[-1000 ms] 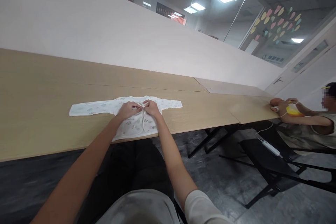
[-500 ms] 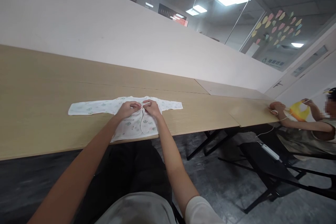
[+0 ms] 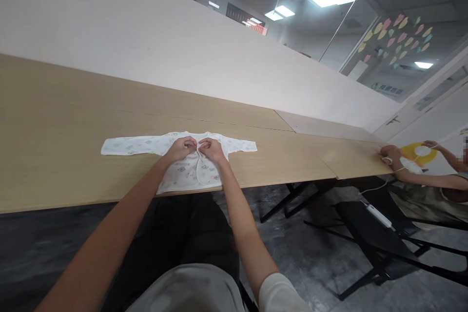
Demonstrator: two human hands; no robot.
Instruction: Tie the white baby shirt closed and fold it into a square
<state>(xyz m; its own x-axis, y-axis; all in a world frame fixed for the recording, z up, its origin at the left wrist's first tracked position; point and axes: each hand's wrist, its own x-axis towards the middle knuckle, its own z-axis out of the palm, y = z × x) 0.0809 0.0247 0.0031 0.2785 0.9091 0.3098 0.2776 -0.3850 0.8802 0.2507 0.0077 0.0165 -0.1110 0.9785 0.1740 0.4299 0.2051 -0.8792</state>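
A small white baby shirt (image 3: 190, 170) with a scattered print lies spread on the wooden table, its sleeves stretched out to both sides. Its lower hem reaches the table's front edge. My left hand (image 3: 182, 149) pinches the shirt's front opening just below the neckline, fingers closed. Right beside it my right hand (image 3: 211, 149) pinches the facing edge of the same opening. The fingertips of both hands nearly meet, and what exactly lies between them is too small to make out. A pale trim edge curves down from the fingers to the hem.
The long table (image 3: 66, 165) runs along a white partition wall (image 3: 146, 53). At the far right another person's arm (image 3: 431, 180) is by a yellow ring-shaped item (image 3: 420, 154). A black folding chair (image 3: 380, 234) carries a white power strip (image 3: 378, 215).
Both hands stay pinched at the shirt's opening with only slight finger movement. The view has shifted a little. On the right, the other person's yellow item has turned and lowered.
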